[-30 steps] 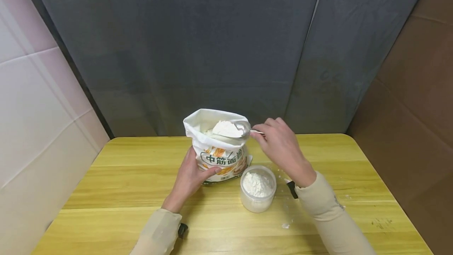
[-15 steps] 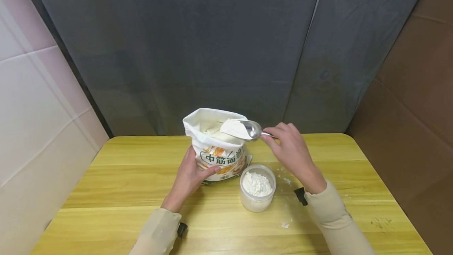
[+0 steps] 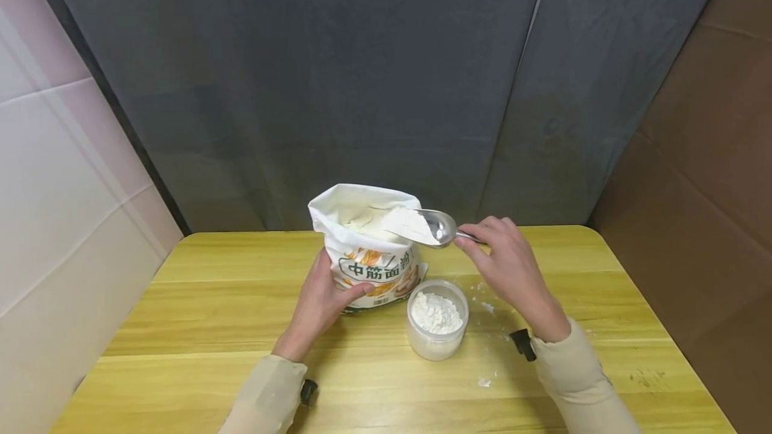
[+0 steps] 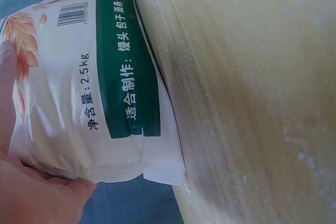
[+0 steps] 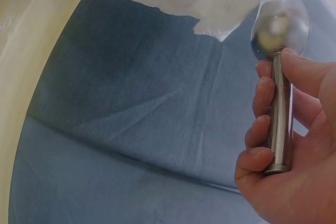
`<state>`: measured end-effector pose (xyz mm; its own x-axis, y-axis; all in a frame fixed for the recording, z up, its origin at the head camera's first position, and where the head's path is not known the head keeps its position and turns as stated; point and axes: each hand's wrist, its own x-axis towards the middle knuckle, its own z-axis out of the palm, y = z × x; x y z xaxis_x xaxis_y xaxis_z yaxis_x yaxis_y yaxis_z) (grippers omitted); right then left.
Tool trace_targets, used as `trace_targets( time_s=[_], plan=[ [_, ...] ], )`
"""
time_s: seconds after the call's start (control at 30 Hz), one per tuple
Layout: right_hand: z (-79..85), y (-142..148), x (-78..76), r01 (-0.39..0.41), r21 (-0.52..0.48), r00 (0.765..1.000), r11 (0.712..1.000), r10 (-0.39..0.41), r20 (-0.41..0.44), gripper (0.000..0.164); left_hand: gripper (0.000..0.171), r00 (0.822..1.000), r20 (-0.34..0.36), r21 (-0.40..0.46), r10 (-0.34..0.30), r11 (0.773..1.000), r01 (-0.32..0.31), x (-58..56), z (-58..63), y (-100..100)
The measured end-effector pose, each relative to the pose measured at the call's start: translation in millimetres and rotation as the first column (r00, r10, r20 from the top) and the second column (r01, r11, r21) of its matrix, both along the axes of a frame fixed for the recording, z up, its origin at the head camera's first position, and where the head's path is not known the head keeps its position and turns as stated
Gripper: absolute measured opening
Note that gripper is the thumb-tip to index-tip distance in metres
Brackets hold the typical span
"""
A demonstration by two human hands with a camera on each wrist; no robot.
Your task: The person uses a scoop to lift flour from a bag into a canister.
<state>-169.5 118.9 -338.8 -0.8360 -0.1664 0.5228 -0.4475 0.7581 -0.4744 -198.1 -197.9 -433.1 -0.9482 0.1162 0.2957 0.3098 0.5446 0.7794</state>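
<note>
An open white flour bag (image 3: 375, 273) with an orange and green print stands on the table. My left hand (image 3: 319, 300) grips its left side, thumb across the front; the left wrist view shows the bag's lower front (image 4: 68, 93) close up. In my right hand (image 3: 509, 263) is the handle of a metal scoop (image 3: 443, 228), its fingers curled round it in the right wrist view. White flour (image 3: 407, 223) fills the scoop, whose front end lies over the bag's right rim. Before the bag and to its right stands a clear round tub (image 3: 435, 347), heaped with flour.
The wooden table (image 3: 199, 327) carries small flour spills (image 3: 484, 382) to the right of the tub. A dark grey curtain (image 3: 338, 86) hangs behind the table. A pale panel (image 3: 72, 173) stands on the left, a brown one (image 3: 693, 173) on the right.
My right hand has moved to the right and slightly toward me, drawing the loaded scoop partly out over the bag's rim. The left hand, bag and tub stay about where they were.
</note>
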Motion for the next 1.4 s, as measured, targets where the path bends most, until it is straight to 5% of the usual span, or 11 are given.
trace_targets(
  time_s=[0.77, 1.4],
  plan=[
    [-16.0, 43, 33.0, -0.029, -0.018, 0.991, 0.999, 0.026, -0.134, 0.019, 0.098, 1.000, -0.009, 0.002, -0.011, 1.000, 0.011, -0.8, 0.3, -1],
    [-33.9, 69, 58.1, -0.007, 0.080, 0.994, 0.997, 0.016, -0.105, 0.019, 0.099, 1.000, -0.015, -0.006, -0.016, 1.000, 0.015, -1.1, -0.6, -1]
  ],
)
